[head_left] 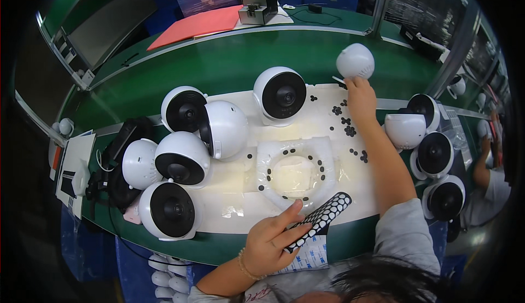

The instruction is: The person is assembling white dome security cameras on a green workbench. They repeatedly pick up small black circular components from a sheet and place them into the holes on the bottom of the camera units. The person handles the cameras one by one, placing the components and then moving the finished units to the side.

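My right hand (361, 98) is stretched to the far right of the work mat, its fingers closed at the lower edge of a round white security camera (355, 60). A thin white edge shows beside those fingertips; I cannot tell whether it is part of the camera. Close to me, my left hand (273, 242) grips a curled black sheet with white dots (322, 218), index finger extended. Just beyond it lies a padded white ring (266, 163) with small black round pads around it. More loose black pads (350, 131) are scattered on the mat's right side.
Several white cameras with black fronts stand on the left (169, 210), with one at centre back (281, 95) and more at the right edge (435, 150). Black cables (117, 150) lie far left. A red sheet (197, 29) and metal box (258, 7) sit behind. Another person's arm (484, 161) shows far right.
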The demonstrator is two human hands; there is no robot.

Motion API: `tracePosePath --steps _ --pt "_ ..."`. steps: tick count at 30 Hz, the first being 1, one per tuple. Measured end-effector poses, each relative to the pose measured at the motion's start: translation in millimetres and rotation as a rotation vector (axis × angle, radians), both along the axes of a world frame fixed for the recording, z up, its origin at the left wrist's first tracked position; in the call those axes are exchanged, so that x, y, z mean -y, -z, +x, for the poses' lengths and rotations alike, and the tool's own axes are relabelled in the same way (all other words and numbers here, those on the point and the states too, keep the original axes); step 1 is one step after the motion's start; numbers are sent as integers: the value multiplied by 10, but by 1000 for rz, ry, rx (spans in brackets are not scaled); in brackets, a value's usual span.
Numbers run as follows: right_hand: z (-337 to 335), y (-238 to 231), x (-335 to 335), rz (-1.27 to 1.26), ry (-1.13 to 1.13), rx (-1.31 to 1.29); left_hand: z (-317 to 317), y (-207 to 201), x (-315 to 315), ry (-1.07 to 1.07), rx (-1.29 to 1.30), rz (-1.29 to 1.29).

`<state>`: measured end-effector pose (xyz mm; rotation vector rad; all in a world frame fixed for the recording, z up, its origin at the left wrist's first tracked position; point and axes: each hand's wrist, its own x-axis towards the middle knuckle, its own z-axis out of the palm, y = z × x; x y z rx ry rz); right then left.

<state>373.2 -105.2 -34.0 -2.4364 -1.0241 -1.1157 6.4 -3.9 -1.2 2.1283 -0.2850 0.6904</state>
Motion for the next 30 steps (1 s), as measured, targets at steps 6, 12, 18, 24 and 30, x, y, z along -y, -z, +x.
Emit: tracePosePath --steps 6,12,18,24,30 --pt "-30 -126 -224 -248 53 -354 -1 -20 2 -35 -31 -21" --pt "-641 -128 -484 -374 -809 -286 38 22 26 -22 -2 -107" --pt "-621 -174 -660 -220 -840 -176 81 -23 15 -69 -101 -210" --pt "-1025 -840 -395 182 -681 -337 20 -67 -26 -43 -185 -162" --pt "-1346 -906 69 485 -918 -1551 -37 -88 -10 -63 -143 -256"
